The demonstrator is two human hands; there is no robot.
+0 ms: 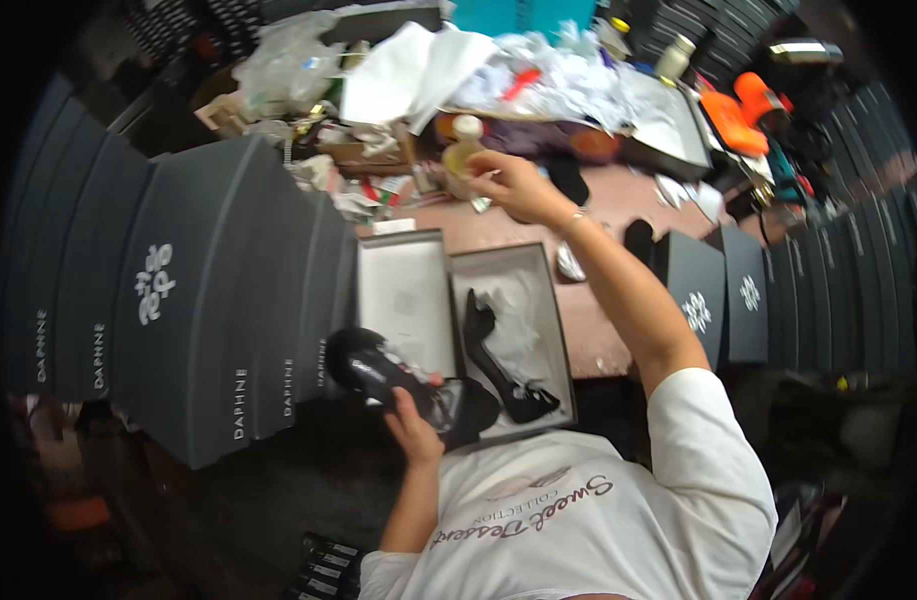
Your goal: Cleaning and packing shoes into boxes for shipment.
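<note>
My left hand (415, 428) grips a black shoe (370, 372) low in front of me, beside the open shoe box. My right hand (518, 190) is stretched out to the far side of the table, its thumb and fingers pinched together. Whether anything small is between them is too blurred to tell. Right beside those fingers stands a yellowish bottle with a pale top (459, 168). A second black shoe, high-heeled with a bow (498, 370), lies on white tissue paper (513, 320) in the box (563, 375). The pale-lined box lid (403, 285) lies to its left.
Stacks of dark shoe boxes (193, 300) rise at the left, with more boxes (690, 290) at the right. Crumpled white paper (558, 80) and plastic bags (293, 65) crowd the back. An orange object (733, 122) lies at the back right. The tabletop (603, 330) is pinkish.
</note>
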